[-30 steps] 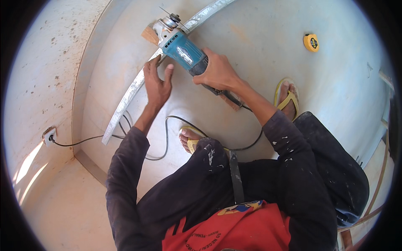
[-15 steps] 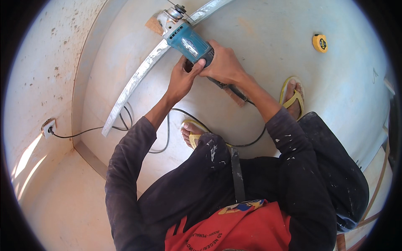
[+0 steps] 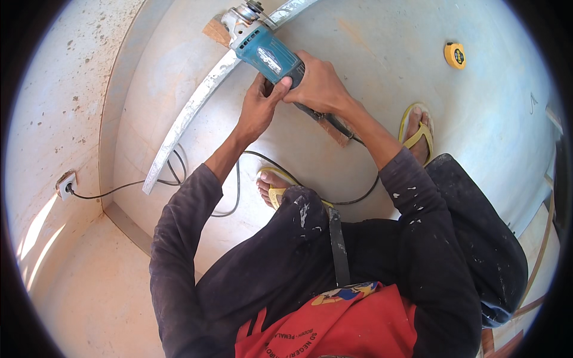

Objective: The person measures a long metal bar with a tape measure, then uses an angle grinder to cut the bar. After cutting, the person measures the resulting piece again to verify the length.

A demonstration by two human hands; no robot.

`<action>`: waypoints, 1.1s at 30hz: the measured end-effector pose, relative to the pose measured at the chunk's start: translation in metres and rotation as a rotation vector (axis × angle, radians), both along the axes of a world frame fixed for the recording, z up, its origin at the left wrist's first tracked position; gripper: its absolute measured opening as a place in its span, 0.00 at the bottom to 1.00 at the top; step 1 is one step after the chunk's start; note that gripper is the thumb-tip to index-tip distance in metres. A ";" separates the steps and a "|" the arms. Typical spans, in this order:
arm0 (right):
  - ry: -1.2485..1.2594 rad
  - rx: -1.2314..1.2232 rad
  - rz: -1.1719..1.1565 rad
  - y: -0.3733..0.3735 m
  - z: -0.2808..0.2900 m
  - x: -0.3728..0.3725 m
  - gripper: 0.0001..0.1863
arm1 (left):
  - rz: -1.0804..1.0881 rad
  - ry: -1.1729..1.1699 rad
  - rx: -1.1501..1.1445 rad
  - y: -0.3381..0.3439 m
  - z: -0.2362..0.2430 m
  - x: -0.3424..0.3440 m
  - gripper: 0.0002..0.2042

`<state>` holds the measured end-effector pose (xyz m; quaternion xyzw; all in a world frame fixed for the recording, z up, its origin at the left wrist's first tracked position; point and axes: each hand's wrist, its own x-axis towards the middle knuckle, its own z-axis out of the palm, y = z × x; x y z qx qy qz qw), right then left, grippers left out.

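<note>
Both my hands are closed around a teal angle grinder [image 3: 260, 52], which lies slantwise at the top of the view. My left hand [image 3: 258, 110] grips its underside, with the thumb pressed against the dark rear end. Around the back of the body wraps my right hand [image 3: 319, 83], its fingers partly hidden. The grinder's metal head points up and left, over a long silvery metal strip [image 3: 197, 107]. Part of the strip is covered by the tool. A piece of wood [image 3: 216, 31] sits beside the head, and another wood piece [image 3: 333, 131] shows below my right hand.
A black cord [image 3: 239, 179] loops over the pale floor to a wall socket [image 3: 67, 186] at left. A yellow tape measure [image 3: 455, 55] lies at upper right. My sandalled feet [image 3: 274, 185] are planted near the cord. Wooden strips [image 3: 544, 250] stand at far right.
The view has shifted slightly, so the grinder and strip sit a little higher. Both hands keep their hold on the grinder.
</note>
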<state>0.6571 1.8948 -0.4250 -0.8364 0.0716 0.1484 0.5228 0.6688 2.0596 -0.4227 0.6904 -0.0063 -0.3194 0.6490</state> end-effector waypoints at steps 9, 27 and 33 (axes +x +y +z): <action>-0.015 0.013 -0.003 0.000 -0.003 0.000 0.35 | -0.001 0.007 -0.005 0.001 -0.001 0.000 0.30; -0.025 0.010 -0.021 0.002 -0.004 0.001 0.38 | 0.004 0.022 -0.019 0.001 -0.001 0.002 0.31; -0.013 -0.007 -0.004 0.001 -0.004 0.001 0.38 | 0.000 0.012 -0.038 0.001 -0.002 0.001 0.31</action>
